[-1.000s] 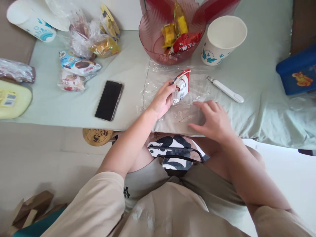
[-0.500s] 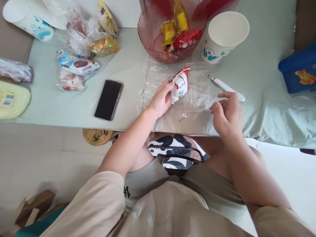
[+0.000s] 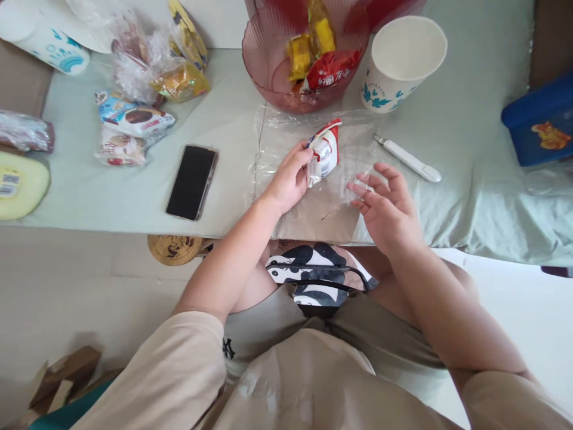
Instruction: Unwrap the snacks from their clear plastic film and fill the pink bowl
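Observation:
Pinched in the fingers of my left hand (image 3: 290,179) is a small red-and-white snack packet (image 3: 326,148), held tilted above a clear plastic bag (image 3: 280,125) spread flat on the cloth. My right hand (image 3: 387,206) is to the right of the packet, apart from it, with its fingers spread. A shiny bit of clear plastic shows by its fingertips; whether they touch it I cannot tell. Beyond the right hand lies a slim white-handled tool (image 3: 408,158) with a short metal tip.
At the back stand a pink ribbed bowl (image 3: 264,71) with wrapped snacks and a paper cup (image 3: 385,89). A phone (image 3: 192,182) and bagged snacks (image 3: 134,119) lie on the left. A blue container (image 3: 541,119) is at the right, and the table's front edge runs before my lap.
My right hand has moved left, away from the white-handled tool and toward the packet, and its fingers have spread. My left hand keeps hold of the packet almost in place. The view has shifted slightly.

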Tool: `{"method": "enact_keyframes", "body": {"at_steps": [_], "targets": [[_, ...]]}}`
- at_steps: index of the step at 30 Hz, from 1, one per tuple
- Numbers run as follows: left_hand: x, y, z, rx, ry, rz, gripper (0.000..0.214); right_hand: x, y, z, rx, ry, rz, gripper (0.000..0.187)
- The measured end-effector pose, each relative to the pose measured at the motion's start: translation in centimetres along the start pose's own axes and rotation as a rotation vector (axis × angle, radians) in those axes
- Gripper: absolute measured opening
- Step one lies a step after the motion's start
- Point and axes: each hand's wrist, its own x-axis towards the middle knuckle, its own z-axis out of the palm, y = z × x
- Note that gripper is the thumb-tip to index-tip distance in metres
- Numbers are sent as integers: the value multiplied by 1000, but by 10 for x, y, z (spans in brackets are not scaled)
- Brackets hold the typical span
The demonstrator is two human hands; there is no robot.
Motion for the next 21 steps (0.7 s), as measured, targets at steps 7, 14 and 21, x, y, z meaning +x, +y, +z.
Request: {"method": "enact_keyframes", "body": {"at_steps": [7, 14, 21], "targets": [[-2, -1, 0, 33, 7, 29, 17, 2, -14, 8, 113, -42, 221, 45], [-3, 0, -1, 5, -17, 33, 19, 2, -24, -21, 88, -23, 388, 19], [-2, 0, -2, 40, -10, -3, 18, 10, -23, -51, -56, 24, 431, 20]]}}
